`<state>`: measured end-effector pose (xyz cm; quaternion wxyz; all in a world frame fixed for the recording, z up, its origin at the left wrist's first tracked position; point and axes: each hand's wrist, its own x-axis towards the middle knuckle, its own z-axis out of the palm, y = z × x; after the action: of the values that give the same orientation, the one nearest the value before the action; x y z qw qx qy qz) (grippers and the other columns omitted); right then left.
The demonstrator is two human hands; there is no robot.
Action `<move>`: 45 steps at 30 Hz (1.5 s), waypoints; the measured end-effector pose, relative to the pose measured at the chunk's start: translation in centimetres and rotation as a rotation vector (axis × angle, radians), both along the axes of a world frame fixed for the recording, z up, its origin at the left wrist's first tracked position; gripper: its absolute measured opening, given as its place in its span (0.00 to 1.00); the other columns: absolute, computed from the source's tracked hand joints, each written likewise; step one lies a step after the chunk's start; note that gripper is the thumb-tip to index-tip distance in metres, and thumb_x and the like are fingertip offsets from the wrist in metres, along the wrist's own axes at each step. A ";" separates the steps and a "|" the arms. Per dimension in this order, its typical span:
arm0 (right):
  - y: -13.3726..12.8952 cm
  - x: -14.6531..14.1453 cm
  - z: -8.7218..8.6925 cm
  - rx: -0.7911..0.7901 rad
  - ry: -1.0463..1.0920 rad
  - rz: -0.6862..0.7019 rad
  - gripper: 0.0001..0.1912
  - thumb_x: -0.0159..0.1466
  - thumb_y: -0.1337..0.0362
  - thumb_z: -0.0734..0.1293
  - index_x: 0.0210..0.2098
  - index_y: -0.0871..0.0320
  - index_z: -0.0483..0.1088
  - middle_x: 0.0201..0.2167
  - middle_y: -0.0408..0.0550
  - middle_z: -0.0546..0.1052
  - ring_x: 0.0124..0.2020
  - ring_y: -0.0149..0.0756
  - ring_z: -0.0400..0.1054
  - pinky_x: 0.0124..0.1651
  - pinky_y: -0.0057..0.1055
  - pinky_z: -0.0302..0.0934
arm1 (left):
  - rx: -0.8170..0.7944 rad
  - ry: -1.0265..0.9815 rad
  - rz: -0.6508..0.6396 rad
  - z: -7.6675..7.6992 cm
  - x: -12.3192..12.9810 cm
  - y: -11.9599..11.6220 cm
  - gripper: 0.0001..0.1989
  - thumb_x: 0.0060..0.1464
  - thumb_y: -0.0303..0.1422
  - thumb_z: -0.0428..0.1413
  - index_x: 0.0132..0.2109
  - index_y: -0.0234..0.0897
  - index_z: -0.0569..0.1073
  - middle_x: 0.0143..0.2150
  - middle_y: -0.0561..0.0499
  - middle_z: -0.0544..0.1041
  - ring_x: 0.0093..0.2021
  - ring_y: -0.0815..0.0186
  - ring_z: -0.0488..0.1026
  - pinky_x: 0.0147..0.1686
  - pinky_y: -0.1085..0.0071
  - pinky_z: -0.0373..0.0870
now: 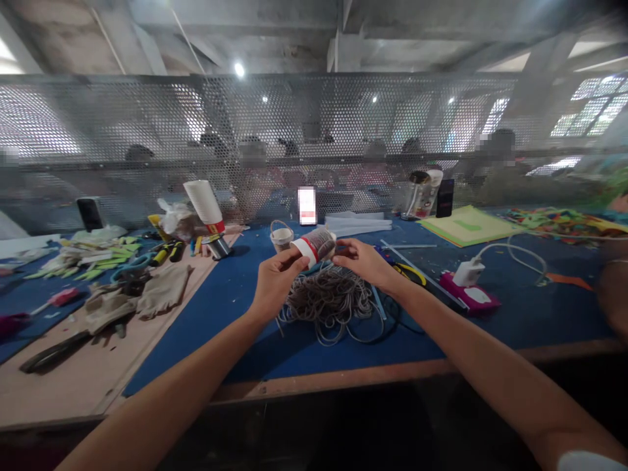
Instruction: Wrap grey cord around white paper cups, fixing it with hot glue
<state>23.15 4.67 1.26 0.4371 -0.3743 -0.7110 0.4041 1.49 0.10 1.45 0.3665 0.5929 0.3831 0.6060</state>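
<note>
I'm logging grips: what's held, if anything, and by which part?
Paper cup: left hand grips its white end; right hand is at the other, grip unclear.

Cord pile [333,304] on tbl [206,294], gloves [164,291] to L, charger [468,271] to R, basket [281,241] & phone [307,206] behind.

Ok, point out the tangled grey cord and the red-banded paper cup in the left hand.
Tangled grey cord [332,297]: head view, middle of the heap.
Red-banded paper cup [318,245]: head view, side wall.

No text, brand or number can be read. Print on the held paper cup [321,243] is blurred, the middle phone's screen [307,204] is pixelated, and marks on the stacked cups [203,201] are too small.
</note>
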 end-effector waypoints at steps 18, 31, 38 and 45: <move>-4.1 -0.8 5.9 0.646 -0.161 -0.237 0.08 0.67 0.59 0.66 0.37 0.52 0.77 0.32 0.43 0.76 0.32 0.32 0.67 0.38 0.31 0.61 | 0.023 0.146 -0.033 -0.4 0.1 -0.6 0.14 0.53 0.36 0.61 0.44 0.33 0.81 0.38 0.47 0.82 0.36 0.64 0.76 0.37 0.71 0.70; -3.4 -1.5 5.6 0.669 -0.114 -0.285 0.07 0.67 0.59 0.66 0.36 0.54 0.76 0.32 0.43 0.76 0.31 0.31 0.66 0.37 0.30 0.62 | 0.064 0.228 -0.038 0.2 0.3 -1.3 0.10 0.53 0.34 0.60 0.40 0.33 0.81 0.35 0.48 0.82 0.33 0.65 0.76 0.36 0.72 0.71; -3.0 -1.4 5.3 0.674 -0.112 -0.296 0.07 0.67 0.60 0.66 0.35 0.54 0.75 0.32 0.43 0.76 0.31 0.31 0.66 0.37 0.30 0.61 | 0.064 0.242 -0.051 0.1 0.3 -1.3 0.09 0.54 0.33 0.60 0.40 0.34 0.81 0.34 0.49 0.81 0.33 0.65 0.76 0.34 0.72 0.70; -3.1 -1.4 5.3 0.679 -0.104 -0.296 0.07 0.67 0.60 0.66 0.36 0.53 0.75 0.32 0.43 0.76 0.32 0.31 0.67 0.37 0.30 0.61 | 0.033 0.213 -0.070 0.1 0.3 -1.3 0.09 0.52 0.33 0.61 0.39 0.34 0.81 0.34 0.49 0.81 0.31 0.65 0.75 0.34 0.72 0.71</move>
<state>21.72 1.53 6.61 0.5535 -0.3266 -0.7639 0.0582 1.79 -1.15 1.54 0.3347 0.6731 0.3889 0.5326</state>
